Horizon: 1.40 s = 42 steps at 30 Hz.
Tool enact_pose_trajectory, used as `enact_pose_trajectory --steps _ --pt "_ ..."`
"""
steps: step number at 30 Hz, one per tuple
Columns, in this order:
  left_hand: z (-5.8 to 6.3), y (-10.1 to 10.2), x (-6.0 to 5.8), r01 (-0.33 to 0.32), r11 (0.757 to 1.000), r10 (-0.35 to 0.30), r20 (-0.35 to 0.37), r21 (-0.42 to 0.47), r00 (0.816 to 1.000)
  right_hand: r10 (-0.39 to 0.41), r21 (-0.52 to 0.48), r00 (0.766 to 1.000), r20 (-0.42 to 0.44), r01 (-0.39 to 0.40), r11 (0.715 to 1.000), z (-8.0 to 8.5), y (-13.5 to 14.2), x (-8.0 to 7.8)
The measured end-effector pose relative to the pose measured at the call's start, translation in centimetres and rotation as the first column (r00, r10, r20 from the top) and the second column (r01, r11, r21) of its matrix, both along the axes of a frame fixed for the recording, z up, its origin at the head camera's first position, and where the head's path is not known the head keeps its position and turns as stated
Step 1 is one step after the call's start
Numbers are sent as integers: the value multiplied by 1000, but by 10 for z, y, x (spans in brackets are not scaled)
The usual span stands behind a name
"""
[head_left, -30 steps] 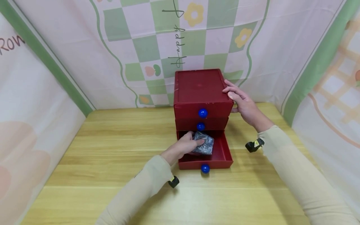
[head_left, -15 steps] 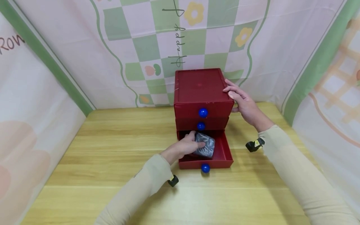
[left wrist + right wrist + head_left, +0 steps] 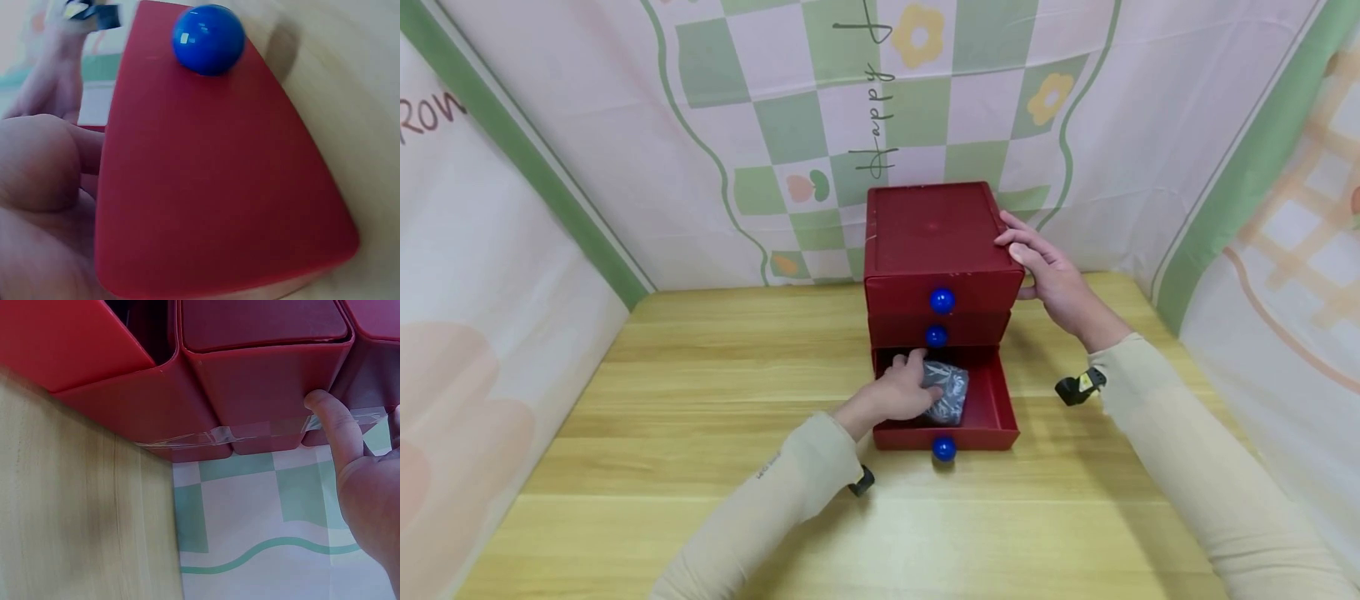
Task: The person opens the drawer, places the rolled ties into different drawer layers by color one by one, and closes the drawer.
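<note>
A red cabinet (image 3: 932, 229) of three stacked drawers, each with a blue ball knob, stands at the back of the table. Its bottom drawer (image 3: 985, 438) is pulled out. Inside that drawer lies a dark grey, squarish packet (image 3: 949, 396) in shiny clear plastic. My left hand (image 3: 898, 392) reaches over the drawer's left wall, fingers spread, thumb right at the packet's left edge. In the left wrist view the drawer front hides the packet. My right hand (image 3: 1051, 282) rests against the cabinet's upper right edge, one finger (image 3: 334, 422) on its side.
The wooden table (image 3: 715, 392) extends left, right and in front of the cabinet. A patterned cloth (image 3: 917, 117) hangs close behind it, with more cloth at both sides. Clear tape (image 3: 250, 430) runs across the cabinet's side.
The packet has come down flatter into the drawer, and my left hand's fingers have loosened from it. The bottom drawer has shifted very slightly. My right hand stays where it was.
</note>
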<state>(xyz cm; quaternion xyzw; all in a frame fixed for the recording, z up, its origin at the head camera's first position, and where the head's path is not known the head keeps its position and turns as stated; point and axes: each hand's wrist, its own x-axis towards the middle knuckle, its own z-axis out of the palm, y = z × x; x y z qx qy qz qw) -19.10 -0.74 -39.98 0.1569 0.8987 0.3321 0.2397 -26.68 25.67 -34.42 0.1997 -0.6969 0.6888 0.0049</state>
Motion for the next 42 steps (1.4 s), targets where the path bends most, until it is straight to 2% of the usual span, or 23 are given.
enact_pose_trajectory --steps 2,6,11,15,21,25,28,35,38,42 --pt "3 2 3 48 990 -63 -108 -131 992 2 -3 1000 1 -2 1000 0 0 0" --pt "9 5 9 107 938 -200 -266 -329 943 4 -9 1000 0 -4 1000 0 0 0" --pt "13 4 13 131 874 -317 -345 -467 884 4 -9 1000 0 -4 1000 0 0 0" --pt "14 3 13 116 837 -350 -360 -535 865 3 -13 1000 -2 -3 1000 1 0 0" --pt "13 8 12 105 773 -364 -302 -626 881 8 -19 1000 3 -8 1000 1 0 1" --pt "13 14 12 98 748 -361 -279 -656 890 2 -8 1000 5 -2 1000 2 -1 2" --pt "14 17 10 110 746 -359 -258 -657 897 0 2 1000 3 0 1000 2 -2 2" --pt "21 21 -1 166 758 -314 -129 -631 940 6 17 1000 4 -6 1000 2 -2 -1" --pt "24 22 -8 189 758 -306 -84 -624 948 5 18 1000 7 -5 1000 2 -1 -1" --pt "25 22 -15 200 773 -278 -38 -602 960 10 12 1000 11 -10 1000 1 0 -2"
